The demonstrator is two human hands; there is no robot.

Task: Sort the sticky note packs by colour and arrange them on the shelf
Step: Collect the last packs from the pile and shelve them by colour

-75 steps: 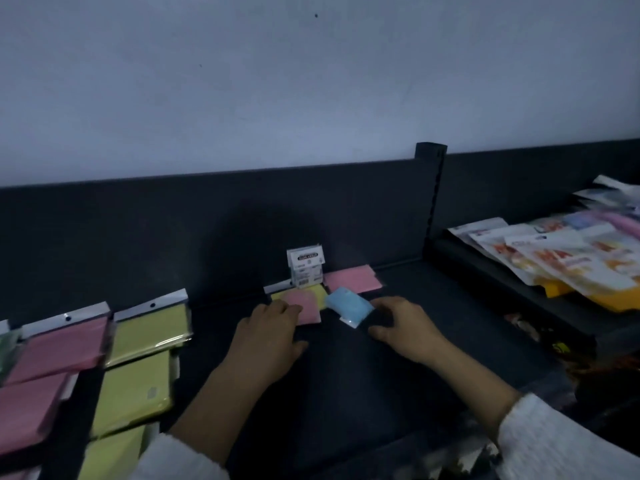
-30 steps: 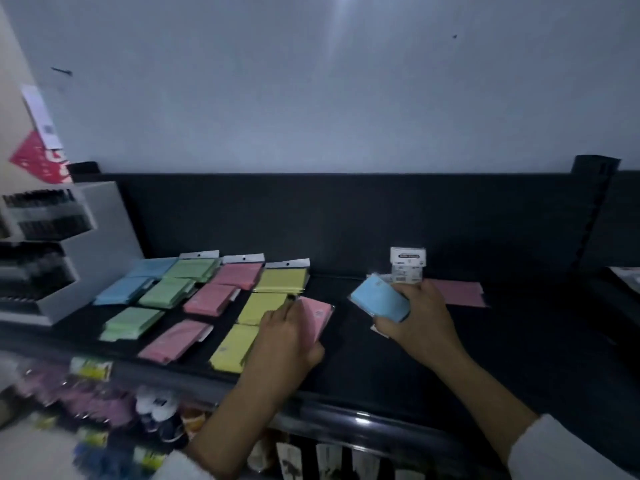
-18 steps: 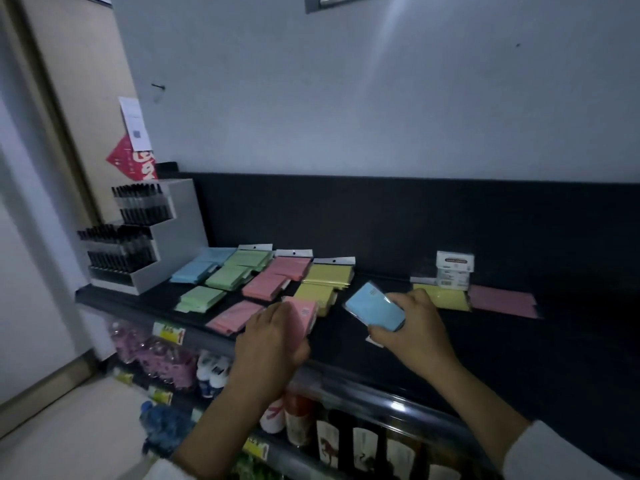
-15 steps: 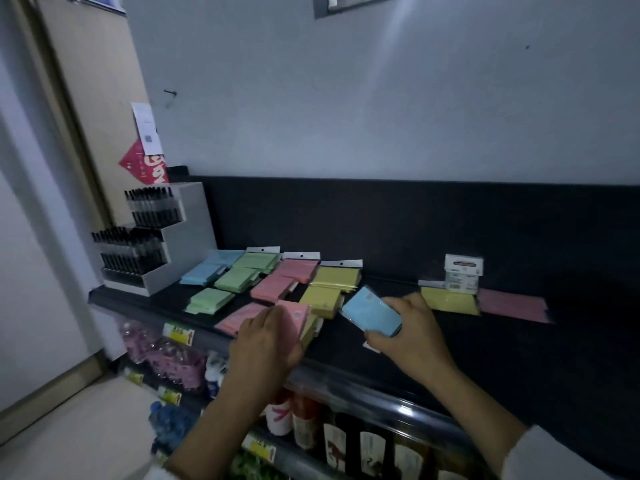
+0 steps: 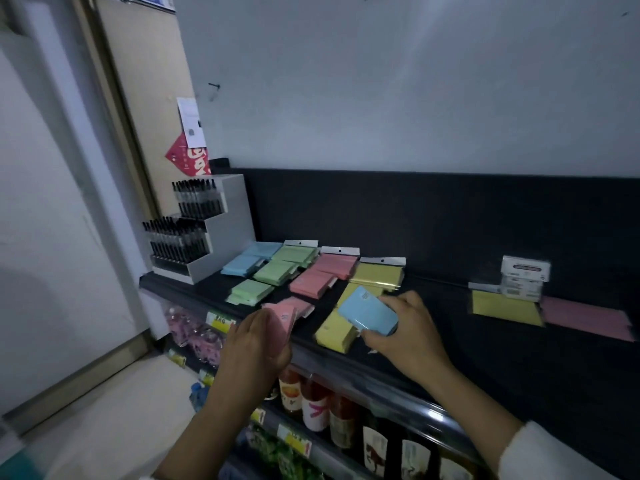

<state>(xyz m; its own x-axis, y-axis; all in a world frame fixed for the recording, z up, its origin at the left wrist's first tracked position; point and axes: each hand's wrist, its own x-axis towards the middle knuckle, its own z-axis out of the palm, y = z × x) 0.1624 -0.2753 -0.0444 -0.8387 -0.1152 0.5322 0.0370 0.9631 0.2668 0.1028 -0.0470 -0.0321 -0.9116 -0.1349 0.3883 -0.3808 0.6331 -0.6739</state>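
Sorted sticky note packs lie on the black shelf (image 5: 433, 317) in colour columns: blue packs (image 5: 249, 259), green packs (image 5: 280, 270), pink packs (image 5: 325, 273) and yellow packs (image 5: 377, 273). My left hand (image 5: 252, 344) grips a pink pack (image 5: 282, 318) above the shelf's front edge, near the front pink pack (image 5: 304, 304). My right hand (image 5: 405, 334) holds a blue pack (image 5: 367, 313) tilted over the front yellow pack (image 5: 334, 329). Further right lie a loose yellow pack (image 5: 504, 308) and a loose pink pack (image 5: 585, 318).
A white tiered stand of black pens (image 5: 194, 230) occupies the shelf's left end. A small white box (image 5: 523, 278) stands behind the loose yellow pack. Bottles (image 5: 318, 407) fill the lower shelf. A door (image 5: 138, 98) and floor are at the left.
Both hands lifted a pack from the right part of the shelf and carried it left toward the sorted columns. My view swung left, bringing the pen stand and door into sight.
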